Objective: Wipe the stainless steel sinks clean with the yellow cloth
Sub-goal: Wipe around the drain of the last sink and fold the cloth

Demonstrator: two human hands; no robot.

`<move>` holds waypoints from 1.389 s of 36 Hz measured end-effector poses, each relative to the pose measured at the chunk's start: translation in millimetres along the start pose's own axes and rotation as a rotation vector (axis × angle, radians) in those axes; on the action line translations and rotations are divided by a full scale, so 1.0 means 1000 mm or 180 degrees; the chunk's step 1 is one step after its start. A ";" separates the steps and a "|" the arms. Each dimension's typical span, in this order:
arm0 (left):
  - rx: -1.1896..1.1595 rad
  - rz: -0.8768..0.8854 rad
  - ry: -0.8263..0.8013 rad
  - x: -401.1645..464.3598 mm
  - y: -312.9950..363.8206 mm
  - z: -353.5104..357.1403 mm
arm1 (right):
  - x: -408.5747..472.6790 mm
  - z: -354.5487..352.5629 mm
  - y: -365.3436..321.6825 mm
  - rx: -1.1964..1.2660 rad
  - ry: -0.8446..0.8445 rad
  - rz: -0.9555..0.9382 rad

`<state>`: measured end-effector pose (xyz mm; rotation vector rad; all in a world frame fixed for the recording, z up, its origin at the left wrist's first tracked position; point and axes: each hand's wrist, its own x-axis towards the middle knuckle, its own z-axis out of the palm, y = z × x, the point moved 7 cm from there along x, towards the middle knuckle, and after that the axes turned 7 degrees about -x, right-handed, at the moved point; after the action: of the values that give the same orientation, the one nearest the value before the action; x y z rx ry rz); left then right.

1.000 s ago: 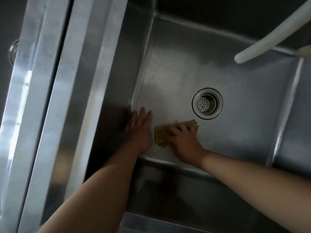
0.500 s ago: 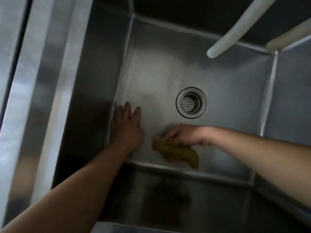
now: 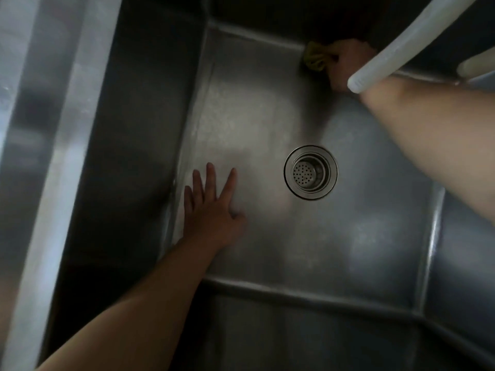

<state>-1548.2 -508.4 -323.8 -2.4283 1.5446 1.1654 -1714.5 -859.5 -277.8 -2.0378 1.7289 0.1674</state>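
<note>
Two hands in the shot. The left hand [image 3: 211, 207] is lower left of centre, palm down and flat on the sink floor, fingers straight and a bit spread, pointing toward the top of the frame, holding nothing; I can count four fingers plus a stub of thumb on its right side. Its bare forearm comes up from the bottom left corner. The right hand [image 3: 348, 64] is way up in the upper right, right at the seam where the floor meets the far wall, and it grips the yellow cloth [image 3: 314, 57], which bunches out from the hand's left side and sits against that far edge. The fingers themselves are mostly hidden behind the cloth and blurred, so I can't tell exactly how tightly they're curled, only that the cloth is bunched up in the hand. Its forearm runs down and off the right edge of the frame. One white hose [image 3: 396, 52] slants in from the top right corner and its open end sits over the right wrist, covering part of it. A second pale rounded thing [image 3: 474, 66] pokes in at the right edge just below the hose, too cut off to say what it is. One sink [image 3: 267, 108] in view, stainless, with one round drain strainer [image 3: 310, 172] a little right of centre, between the two hands and apart from both. Upper left is the sink's wide shiny rim [image 3: 53, 129], running as bright bands.
</note>
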 end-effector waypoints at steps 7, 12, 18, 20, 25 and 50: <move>-0.0054 -0.0077 -0.0135 -0.001 0.002 -0.003 | -0.082 0.044 -0.030 -0.0517 0.0173 -0.0663; -0.0033 -0.0110 -0.0207 0.000 0.004 -0.004 | -0.169 0.084 -0.037 -0.0758 -0.0004 -0.0983; -0.0112 -0.0129 -0.0251 0.001 0.005 -0.003 | -0.261 0.124 -0.036 -0.0798 -0.0547 -0.1406; -0.0168 -0.0172 -0.0285 0.000 0.007 -0.004 | -0.290 0.135 -0.035 -0.0845 -0.0850 -0.1662; -0.0111 -0.0267 -0.0282 -0.002 0.012 -0.010 | -0.359 0.156 -0.014 -0.0984 -0.1737 -0.2117; -0.0364 -0.0528 -0.0152 0.009 0.033 0.004 | -0.053 -0.067 0.059 0.0305 0.0620 0.0211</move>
<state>-1574.6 -530.1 -320.6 -2.5214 1.2690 1.3022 -1795.2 -845.5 -213.7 -1.9841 1.8835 -0.0947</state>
